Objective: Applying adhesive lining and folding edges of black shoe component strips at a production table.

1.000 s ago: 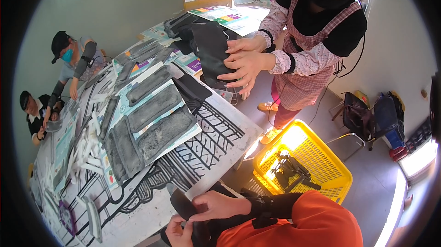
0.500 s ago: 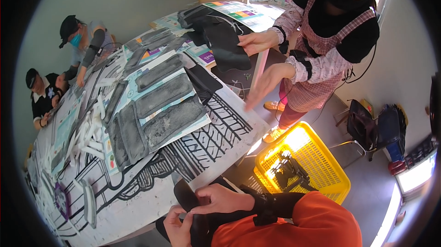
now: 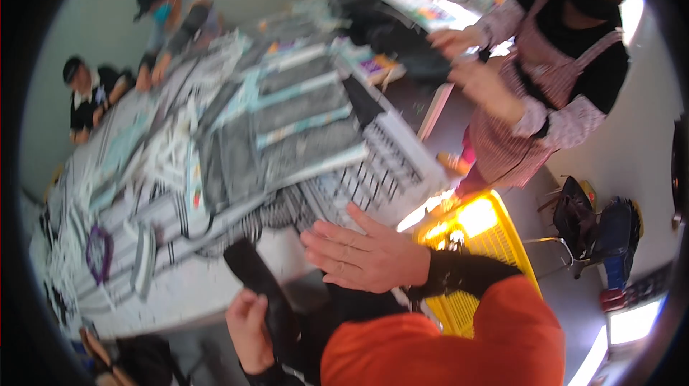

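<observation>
A long, dark band-like strip with a blunt upper end slants in front of me, just off the table's near edge. Its edge is pinched between the thumb and curled fingers of my left hand. My right hand is raised to the right of the strip, flat, fingers stretched and thumb apart, holding nothing. Beyond it on the table, grey padded, dusty-looking pieces lie on printed card. Motion blurs much of the view.
A yellow plastic basket stands on the floor at right. Across the table corner, a co-worker in a checked apron handles a black sheet. Two more people work at far left. White strips and a purple-edged piece lie on the table.
My right hand has let go of the dark strip and opened flat, moving up. My left hand, with the strip, has shifted left. The view has swung, and the co-worker's hands have moved together.
</observation>
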### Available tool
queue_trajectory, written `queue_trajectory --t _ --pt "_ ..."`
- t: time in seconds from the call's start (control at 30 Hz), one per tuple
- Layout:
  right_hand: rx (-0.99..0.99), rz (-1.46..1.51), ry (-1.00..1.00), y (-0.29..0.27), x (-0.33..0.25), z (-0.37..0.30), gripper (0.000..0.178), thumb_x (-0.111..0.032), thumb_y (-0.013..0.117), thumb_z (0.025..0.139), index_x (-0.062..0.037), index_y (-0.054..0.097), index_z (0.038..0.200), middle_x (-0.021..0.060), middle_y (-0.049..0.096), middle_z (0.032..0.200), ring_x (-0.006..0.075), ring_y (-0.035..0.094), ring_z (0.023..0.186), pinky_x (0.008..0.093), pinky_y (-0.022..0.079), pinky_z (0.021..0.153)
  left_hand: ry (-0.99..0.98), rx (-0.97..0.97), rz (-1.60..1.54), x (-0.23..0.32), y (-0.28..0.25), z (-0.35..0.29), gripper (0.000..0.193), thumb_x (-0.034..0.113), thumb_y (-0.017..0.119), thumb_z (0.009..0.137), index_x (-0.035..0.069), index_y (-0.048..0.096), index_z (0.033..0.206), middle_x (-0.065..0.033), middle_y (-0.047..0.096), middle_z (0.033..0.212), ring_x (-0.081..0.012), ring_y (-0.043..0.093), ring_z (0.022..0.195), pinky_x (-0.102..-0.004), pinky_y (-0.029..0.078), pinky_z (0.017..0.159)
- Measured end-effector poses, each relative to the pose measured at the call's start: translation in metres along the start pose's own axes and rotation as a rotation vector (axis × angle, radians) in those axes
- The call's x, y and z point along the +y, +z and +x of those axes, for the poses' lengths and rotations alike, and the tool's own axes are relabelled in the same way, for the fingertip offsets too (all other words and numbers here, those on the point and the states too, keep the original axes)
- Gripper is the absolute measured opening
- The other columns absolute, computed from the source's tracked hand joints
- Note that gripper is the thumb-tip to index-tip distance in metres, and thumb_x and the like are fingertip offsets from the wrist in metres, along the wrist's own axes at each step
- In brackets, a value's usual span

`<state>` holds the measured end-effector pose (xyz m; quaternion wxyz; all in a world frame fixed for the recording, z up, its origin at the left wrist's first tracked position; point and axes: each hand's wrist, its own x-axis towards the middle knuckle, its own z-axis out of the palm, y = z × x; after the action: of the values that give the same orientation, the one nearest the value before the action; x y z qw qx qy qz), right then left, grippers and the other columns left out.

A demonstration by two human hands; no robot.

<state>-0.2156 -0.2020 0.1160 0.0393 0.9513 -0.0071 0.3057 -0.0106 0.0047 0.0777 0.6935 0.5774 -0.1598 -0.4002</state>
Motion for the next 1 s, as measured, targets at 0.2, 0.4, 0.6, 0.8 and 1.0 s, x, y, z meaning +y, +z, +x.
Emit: queue_trajectory --t 0.2,0.4,0.6,0.8,1.0 --pt "0.053 0.166 -0.192 0.027 -0.001 0.004 0.059 -0.03 0.061 0.097 0.0006 0.051 0.147 0.017 0.044 0.16 0.031 0.038 0.152 0.0536 0.021 0.126 -0.112 -0.037 -0.296 0.012 -0.01 0.001 0.01 0.006 0.064 0.097 0.002 0.066 0.105 -0.0083 0.072 0.099 -0.016 0.068 0.094 -0.0287 0.053 0.085" --pt "0.294 -0.156 0.771 0.053 0.029 -0.064 0.085 -0.013 0.066 0.089 0.0158 0.021 0.155 0.0398 0.019 0.162 0.0563 0.016 0.153 0.0659 0.007 0.124 0.302 0.254 -0.117 -0.028 -0.073 -0.037 0.021 0.022 0.068 0.098 0.005 0.066 0.11 -0.0061 0.072 0.1 -0.0166 0.07 0.1 -0.038 0.055 0.098" --pt "0.253 -0.126 0.274 0.05 -0.015 -0.062 0.072 -0.028 0.072 0.085 0.0101 0.046 0.14 0.0364 0.046 0.146 0.0601 0.04 0.139 0.0704 0.027 0.118 0.343 -0.271 0.423 -0.054 -0.127 -0.038 0.091 0.054 0.064 0.097 -0.005 0.029 0.157 -0.0291 0.04 0.156 -0.0391 0.044 0.144 -0.0522 0.025 0.123" --pt "0.269 1.315 0.891 0.032 -0.018 -0.009 0.061 0.001 0.069 0.087 -0.0024 0.049 0.144 0.0125 0.057 0.135 0.0241 0.059 0.123 0.0349 0.046 0.104 -0.095 -0.169 0.004 -0.007 0.001 -0.005 0.007 0.003 0.076 0.091 0.001 0.07 0.091 -0.0004 0.067 0.09 -0.0073 0.059 0.089 -0.0226 0.045 0.083" --pt "-0.048 1.765 1.069 0.064 -0.056 0.006 0.046 -0.002 0.081 0.086 -0.0025 0.061 0.128 0.0016 0.069 0.116 0.0106 0.065 0.107 0.0304 0.053 0.096 0.03 -0.254 0.257 -0.013 0.005 0.0 0.009 0.004 0.079 0.089 0.001 0.072 0.091 0.0001 0.07 0.092 -0.007 0.062 0.086 -0.0237 0.049 0.082"
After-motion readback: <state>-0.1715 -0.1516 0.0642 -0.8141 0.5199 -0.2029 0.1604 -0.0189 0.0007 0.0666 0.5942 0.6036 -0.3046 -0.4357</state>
